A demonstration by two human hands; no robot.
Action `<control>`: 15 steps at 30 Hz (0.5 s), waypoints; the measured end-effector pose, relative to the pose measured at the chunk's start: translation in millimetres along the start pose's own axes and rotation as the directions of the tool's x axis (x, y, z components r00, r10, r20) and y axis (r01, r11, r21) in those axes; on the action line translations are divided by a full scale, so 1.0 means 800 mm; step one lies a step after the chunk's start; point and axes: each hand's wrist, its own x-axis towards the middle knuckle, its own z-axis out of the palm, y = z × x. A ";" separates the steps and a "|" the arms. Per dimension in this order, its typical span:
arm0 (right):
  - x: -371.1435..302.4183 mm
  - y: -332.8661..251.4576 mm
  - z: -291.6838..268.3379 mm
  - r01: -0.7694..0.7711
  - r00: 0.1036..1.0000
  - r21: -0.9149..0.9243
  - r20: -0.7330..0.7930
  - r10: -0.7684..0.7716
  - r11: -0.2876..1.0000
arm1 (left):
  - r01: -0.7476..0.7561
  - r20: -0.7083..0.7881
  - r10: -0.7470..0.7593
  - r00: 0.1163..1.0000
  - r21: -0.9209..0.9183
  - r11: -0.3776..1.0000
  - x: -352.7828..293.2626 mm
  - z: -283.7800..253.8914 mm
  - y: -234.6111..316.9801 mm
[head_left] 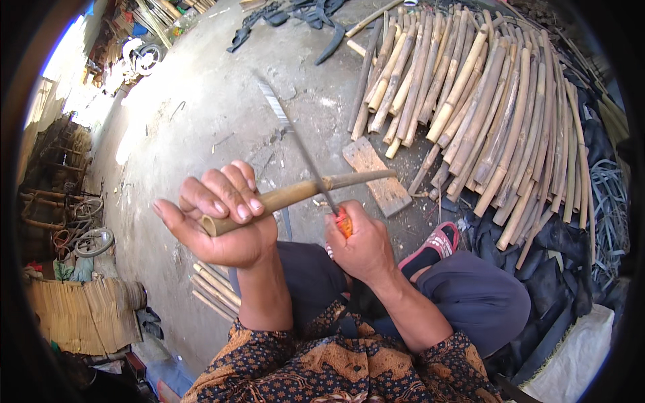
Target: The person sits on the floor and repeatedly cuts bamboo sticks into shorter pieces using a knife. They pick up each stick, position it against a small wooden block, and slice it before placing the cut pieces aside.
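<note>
My left hand (218,211) is closed around a length of bamboo (289,197), near its hollow cut end, palm turned up. The bamboo stretches to the right, tapering toward its far end. In my right hand (363,242) is the red-orange handle of a long knife (306,154). Its narrow blade slants away up and to the left, crossing the bamboo near a node. Whether the edge bites into the bamboo cannot be made out.
A large heap of cut bamboo lengths (497,121) lies at the right, beside a wooden block (376,176). Several more pieces (215,290) lie by my left knee. Dark strips (289,17) are on the concrete floor (181,141) ahead; a slatted bundle (84,316) stands left.
</note>
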 end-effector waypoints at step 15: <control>0.017 0.117 0.008 -0.320 0.947 -0.256 -0.050 0.319 0.912 | 0.048 -0.083 -0.038 0.996 0.118 0.992 0.017 -0.019 -0.014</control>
